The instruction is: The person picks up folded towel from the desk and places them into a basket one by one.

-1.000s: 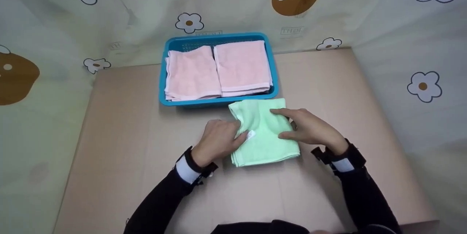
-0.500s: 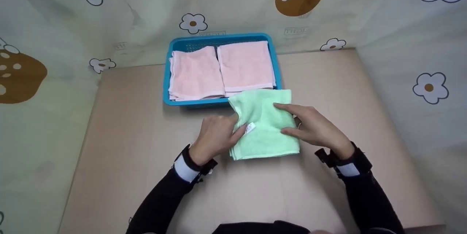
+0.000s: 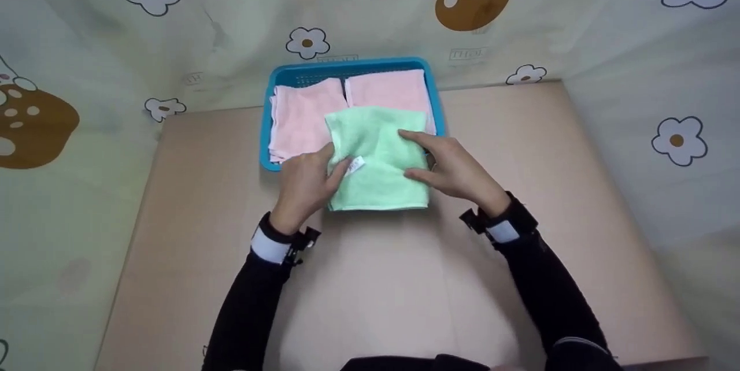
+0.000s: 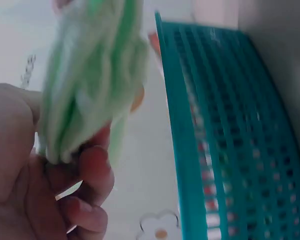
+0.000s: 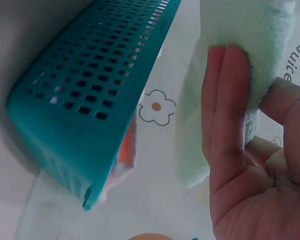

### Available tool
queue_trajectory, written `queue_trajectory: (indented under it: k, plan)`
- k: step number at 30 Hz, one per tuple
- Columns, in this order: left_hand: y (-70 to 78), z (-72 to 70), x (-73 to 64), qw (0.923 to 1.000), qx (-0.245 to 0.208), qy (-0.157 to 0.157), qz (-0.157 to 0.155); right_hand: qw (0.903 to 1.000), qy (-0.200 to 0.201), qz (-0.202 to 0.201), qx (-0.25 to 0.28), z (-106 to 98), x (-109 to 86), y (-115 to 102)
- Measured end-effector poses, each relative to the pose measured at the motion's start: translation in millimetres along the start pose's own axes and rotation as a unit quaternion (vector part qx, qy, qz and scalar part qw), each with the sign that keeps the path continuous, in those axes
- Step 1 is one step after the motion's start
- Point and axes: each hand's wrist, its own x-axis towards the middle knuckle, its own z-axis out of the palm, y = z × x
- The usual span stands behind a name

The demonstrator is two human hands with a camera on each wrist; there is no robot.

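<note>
A folded light green towel (image 3: 381,186) with a small white tag is held up between both hands, over the front part of a blue plastic basket (image 3: 267,122). My left hand (image 3: 306,183) grips its left edge, thumb on top and fingers curled beneath, as the left wrist view shows at the towel's layered folds (image 4: 90,85). At the right edge my right hand (image 3: 459,169) pinches the towel, with thumb and index finger on top and other fingers underneath. Inside the basket lie two side-by-side piles of folded pink towels (image 3: 306,117), partly hidden by the green one.
The basket stands on a light brown tabletop (image 3: 370,290) near its back edge. Cloth printed with flowers and brown fruit (image 3: 471,1) hangs behind and along both sides. In the right wrist view the basket's perforated wall (image 5: 90,90) is close to the hand.
Both hands have lifted the green towel off the tabletop and carried it forward and a little left, from in front of the basket to over its front rim.
</note>
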Motion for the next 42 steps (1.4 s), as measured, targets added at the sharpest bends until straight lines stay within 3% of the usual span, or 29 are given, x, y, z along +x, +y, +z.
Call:
queue_trajectory:
  k: [8, 13, 20, 25, 27, 29, 34, 42]
  plan:
    - [-37.7, -9.9, 8.2, 0.9948, -0.051, 0.061, -0.064, 0.9999, -0.009, 0.000, -0.006, 13.5, 49.7, -14.8]
    - [-53.9, -9.2, 14.1, 0.9858, -0.098, 0.091, -0.101, 0.9998, -0.020, -0.006, -0.005, 14.9, 78.6, -23.4]
    - [-80.1, -7.8, 20.0, 0.9655, -0.183, 0.134, -0.128, 0.9998, -0.016, -0.012, -0.004, 26.5, 110.1, -26.9]
    - [-97.4, -6.5, 21.7, 0.9427, -0.266, 0.136, -0.149, 1.0000, -0.006, 0.003, 0.004, 37.7, 122.2, -25.8]
    - [-100.7, -6.6, 21.4, 0.9381, -0.278, 0.139, -0.153, 0.9998, -0.007, 0.017, 0.007, 42.6, 126.1, -25.3]
    - [-102.2, -6.3, 21.3, 0.9405, -0.267, 0.149, -0.148, 0.9996, -0.007, 0.028, 0.007, 46.6, 129.2, -25.0]
    - [-103.7, -4.3, 22.2, 0.9547, -0.217, 0.159, -0.126, 0.9987, -0.015, 0.047, -0.008, 55.7, 136.5, -22.6]
    - [-105.1, 3.3, 23.6, 0.9755, -0.143, 0.106, -0.129, 0.9950, -0.046, 0.062, -0.064, 67.1, 142.1, -4.8]
